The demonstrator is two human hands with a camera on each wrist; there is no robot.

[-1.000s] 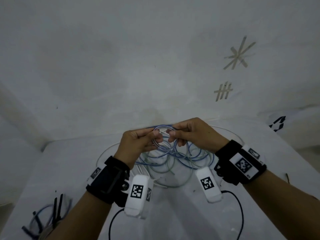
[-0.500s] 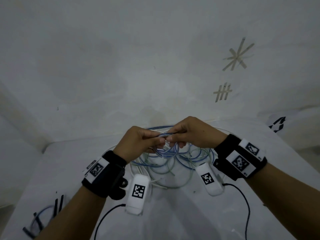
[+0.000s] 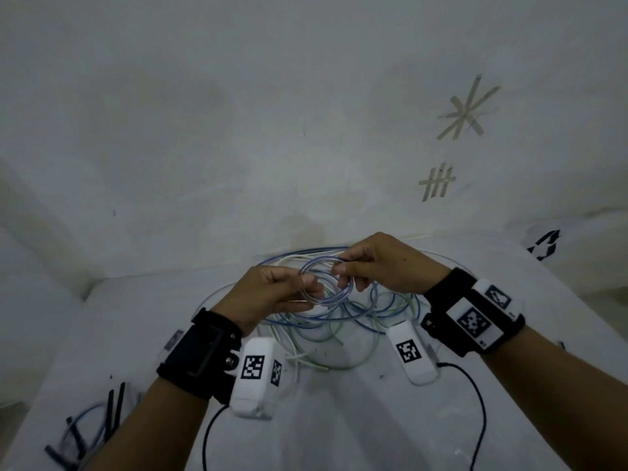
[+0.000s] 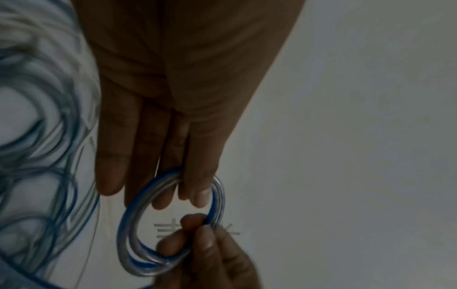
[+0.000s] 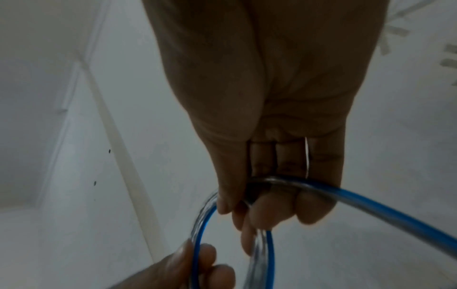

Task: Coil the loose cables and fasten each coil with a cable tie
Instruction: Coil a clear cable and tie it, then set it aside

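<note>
Coiled clear-and-blue cable (image 3: pixel 327 283), a small ring of a few turns, hangs between your two hands above the white table (image 3: pixel 339 419). Your left hand (image 3: pixel 272 294) pinches the ring's near-left side between thumb and fingertips; in the left wrist view the other fingers (image 4: pixel 111 156) lie fairly straight beside it. Your right hand (image 3: pixel 384 263) grips the far-right side, fingers curled round the strands, and one blue strand (image 5: pixel 395 217) runs out from under them. Below the ring lies one loose tangle of blue, white and pale green cables (image 3: pixel 339 334) on the table; the strands overlap too much to count. At the table's near-left corner sit a few black cable ties (image 3: pixel 114 409) with another thin blue cable (image 3: pixel 85 416), blurred. You have two hands in view, each wearing a black wristband with a white tagged camera. No container shows.
</note>
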